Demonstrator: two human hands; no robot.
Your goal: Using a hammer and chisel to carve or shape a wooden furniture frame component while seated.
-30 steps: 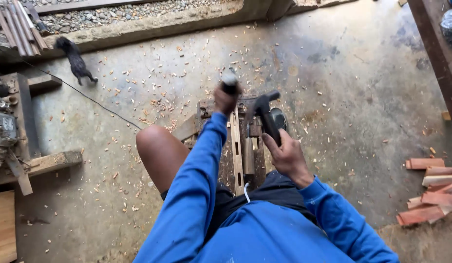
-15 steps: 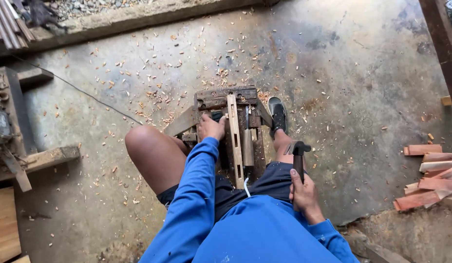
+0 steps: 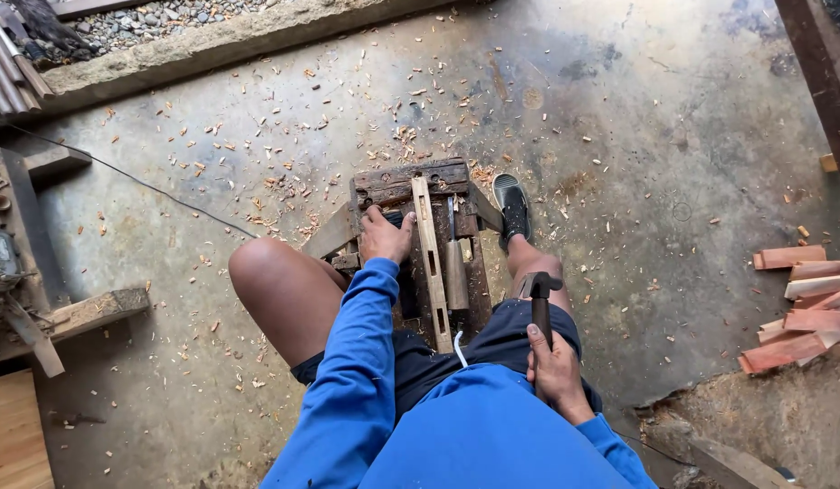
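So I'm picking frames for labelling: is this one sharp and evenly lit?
Head view: sharp on the left hand, hammer and bench; soft daylight, faint shadows, no glare; edges bow slightly, wide-lens style.

Person in blue long sleeves sitting astride dark worn wooden workbench (image 3: pixel 397 186). Left hand (image 3: pixel 385 237) pressing down beside pale slotted wooden strip (image 3: pixel 431 263) lying lengthwise on bench. Right hand (image 3: pixel 556 367) gripping dark-headed hammer (image 3: pixel 539 299) over right thigh. Reddish cut wood pieces (image 3: pixel 800 303) lying on concrete floor (image 3: pixel 619 118), well apart.
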